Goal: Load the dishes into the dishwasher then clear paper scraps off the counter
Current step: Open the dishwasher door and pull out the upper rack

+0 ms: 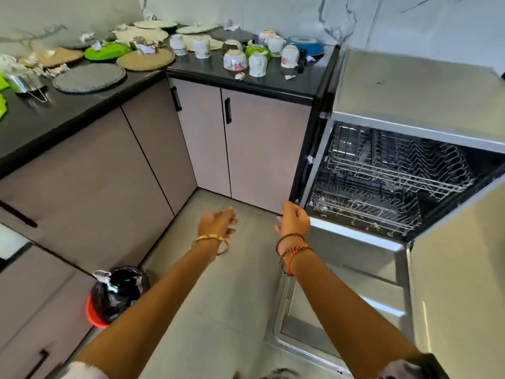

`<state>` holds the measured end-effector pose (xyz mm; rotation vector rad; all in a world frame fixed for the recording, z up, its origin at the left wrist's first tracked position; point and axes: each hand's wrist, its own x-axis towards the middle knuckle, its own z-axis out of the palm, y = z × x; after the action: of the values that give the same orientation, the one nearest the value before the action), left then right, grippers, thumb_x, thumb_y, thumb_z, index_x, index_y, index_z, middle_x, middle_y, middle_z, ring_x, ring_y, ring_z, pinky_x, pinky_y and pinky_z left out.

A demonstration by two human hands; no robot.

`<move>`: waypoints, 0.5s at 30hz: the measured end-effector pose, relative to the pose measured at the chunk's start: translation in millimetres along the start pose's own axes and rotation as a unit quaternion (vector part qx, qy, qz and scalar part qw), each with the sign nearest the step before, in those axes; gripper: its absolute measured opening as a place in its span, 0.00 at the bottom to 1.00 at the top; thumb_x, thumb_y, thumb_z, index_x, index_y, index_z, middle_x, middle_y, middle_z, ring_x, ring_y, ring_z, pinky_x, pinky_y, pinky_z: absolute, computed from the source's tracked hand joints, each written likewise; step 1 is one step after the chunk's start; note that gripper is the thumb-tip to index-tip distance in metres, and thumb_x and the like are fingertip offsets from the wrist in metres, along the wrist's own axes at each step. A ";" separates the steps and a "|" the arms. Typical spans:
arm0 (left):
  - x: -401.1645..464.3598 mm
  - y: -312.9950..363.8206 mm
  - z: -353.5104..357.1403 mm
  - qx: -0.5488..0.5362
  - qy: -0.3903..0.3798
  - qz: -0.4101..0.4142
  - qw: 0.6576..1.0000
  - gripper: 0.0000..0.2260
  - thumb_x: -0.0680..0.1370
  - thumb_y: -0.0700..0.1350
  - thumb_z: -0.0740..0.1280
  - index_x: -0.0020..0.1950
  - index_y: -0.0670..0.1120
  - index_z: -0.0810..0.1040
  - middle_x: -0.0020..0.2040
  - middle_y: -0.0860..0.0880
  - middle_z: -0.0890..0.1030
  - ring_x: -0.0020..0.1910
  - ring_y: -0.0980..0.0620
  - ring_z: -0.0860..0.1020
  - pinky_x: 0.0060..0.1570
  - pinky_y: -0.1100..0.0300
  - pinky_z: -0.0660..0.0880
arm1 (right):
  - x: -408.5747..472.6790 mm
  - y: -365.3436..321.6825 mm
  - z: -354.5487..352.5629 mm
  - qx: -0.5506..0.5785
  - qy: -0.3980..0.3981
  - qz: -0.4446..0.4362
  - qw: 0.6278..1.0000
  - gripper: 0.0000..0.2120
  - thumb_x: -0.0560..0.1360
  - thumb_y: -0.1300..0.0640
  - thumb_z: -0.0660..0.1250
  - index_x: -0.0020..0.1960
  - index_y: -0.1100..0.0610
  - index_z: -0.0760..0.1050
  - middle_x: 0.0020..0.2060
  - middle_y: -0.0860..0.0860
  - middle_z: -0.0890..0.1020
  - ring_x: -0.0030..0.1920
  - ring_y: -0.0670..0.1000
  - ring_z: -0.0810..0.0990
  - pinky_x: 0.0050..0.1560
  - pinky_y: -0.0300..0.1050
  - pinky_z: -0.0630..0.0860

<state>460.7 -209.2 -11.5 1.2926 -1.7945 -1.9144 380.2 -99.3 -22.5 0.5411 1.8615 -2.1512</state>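
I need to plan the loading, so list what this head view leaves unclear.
- Dishwasher: the rear of both racks is dark under the top panel, so contents there cannot be confirmed.
- Steel pot and green items at the left edge: cut off by the frame.
- Upturned cups: insides hidden, dirt unknowable.
- Paper scraps: too small and far to count.
- Right hand: fingers hidden behind its back.
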 end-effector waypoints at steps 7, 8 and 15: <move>49.9 31.8 5.7 0.004 -0.001 0.090 0.996 0.05 0.78 0.43 0.63 0.43 0.43 0.75 0.37 0.49 0.78 0.32 0.54 0.75 0.33 0.64 0.72 | 34.5 -19.4 44.9 -0.049 -0.026 -0.094 0.994 0.14 0.75 0.61 0.63 0.32 0.53 0.69 0.27 0.50 0.70 0.30 0.48 0.67 0.32 0.44 0.67; 56.4 35.5 9.9 0.021 -0.009 0.103 0.994 0.05 0.78 0.42 0.64 0.42 0.44 0.75 0.37 0.48 0.78 0.33 0.53 0.76 0.35 0.63 0.73 | 39.6 -24.4 51.7 -0.053 -0.034 -0.105 0.992 0.13 0.75 0.61 0.63 0.32 0.54 0.69 0.28 0.50 0.71 0.29 0.47 0.68 0.30 0.41 0.68; 133.0 69.9 58.1 0.281 -0.103 0.246 0.922 0.08 0.77 0.41 0.65 0.51 0.38 0.79 0.48 0.42 0.82 0.47 0.44 0.80 0.42 0.66 0.68 | 116.3 -36.2 86.8 -0.022 0.067 -0.141 0.987 0.12 0.76 0.60 0.64 0.34 0.51 0.71 0.30 0.53 0.72 0.32 0.50 0.71 0.34 0.43 0.71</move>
<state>313.6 -274.9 -15.4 0.6548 -2.5949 -1.3421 250.2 -172.7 -29.9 0.4444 2.1690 -2.2899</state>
